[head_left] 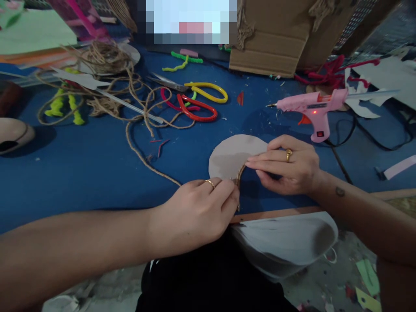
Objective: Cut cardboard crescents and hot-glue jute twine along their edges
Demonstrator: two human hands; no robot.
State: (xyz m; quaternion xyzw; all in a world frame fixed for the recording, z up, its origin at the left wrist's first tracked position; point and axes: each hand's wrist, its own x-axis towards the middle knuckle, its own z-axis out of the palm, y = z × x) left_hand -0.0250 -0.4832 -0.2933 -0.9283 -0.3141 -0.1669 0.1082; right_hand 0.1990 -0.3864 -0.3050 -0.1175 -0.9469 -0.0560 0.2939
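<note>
A pale cardboard crescent (229, 154) lies at the near side of the blue table, its inner curve turned toward me. Along that curve runs a piece of brown twine (241, 173). My left hand (203, 206) is closed, pinching the twine and the lower left tip of the crescent. With fingers stretched together, my right hand (289, 167) presses the twine's upper part and the crescent's right side. A loose length of twine (152, 167) runs from under my left hand back to a tangled bundle (107, 58) at the far left.
A pink glue gun (315, 106) with a lit red light rests at the right, its cord behind. Scissors (198, 115) with red and yellow handles lie mid-table. A computer mouse (14, 134) sits at left. Brown cardboard (269, 47) stands at the back; a white bag (286, 238) hangs below the edge.
</note>
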